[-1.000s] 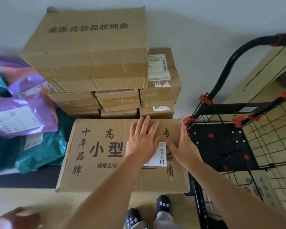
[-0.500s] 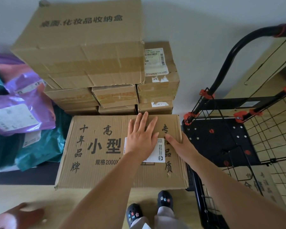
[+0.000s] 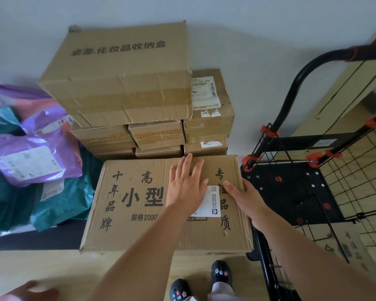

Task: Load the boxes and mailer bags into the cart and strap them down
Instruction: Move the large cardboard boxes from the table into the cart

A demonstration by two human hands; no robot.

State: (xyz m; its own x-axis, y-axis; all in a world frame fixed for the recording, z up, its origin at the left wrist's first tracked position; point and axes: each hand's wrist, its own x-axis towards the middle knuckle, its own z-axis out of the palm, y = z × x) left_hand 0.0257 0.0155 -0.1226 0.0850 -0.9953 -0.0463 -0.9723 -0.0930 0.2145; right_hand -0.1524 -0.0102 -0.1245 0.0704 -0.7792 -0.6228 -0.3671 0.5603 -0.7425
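Observation:
A wide flat cardboard box [image 3: 139, 213] with black printing lies in front of me on a lower surface. My left hand [image 3: 187, 185] rests flat on its top, fingers spread, partly covering a white label [image 3: 213, 203]. My right hand [image 3: 245, 198] lies along the box's right edge with its fingers stretched over the top. Behind it stands a stack of smaller boxes [image 3: 159, 135] with a large box [image 3: 126, 74] on top. Purple mailer bags [image 3: 30, 157] and teal mailer bags [image 3: 59, 205] are piled at the left. The black cart [image 3: 291, 192] stands to the right, its platform bare.
The cart has wire mesh sides [image 3: 356, 183], orange clips and a curved black handle [image 3: 308, 66]. Another cardboard piece [image 3: 343, 246] shows behind the mesh. A blurred hand [image 3: 28, 292] sits at the bottom left. My shoes [image 3: 204, 281] stand close to the box. A white wall is behind.
My right hand has slid back along the box's right edge toward me. The left hand stays flat on the top. The view has tilted slightly.

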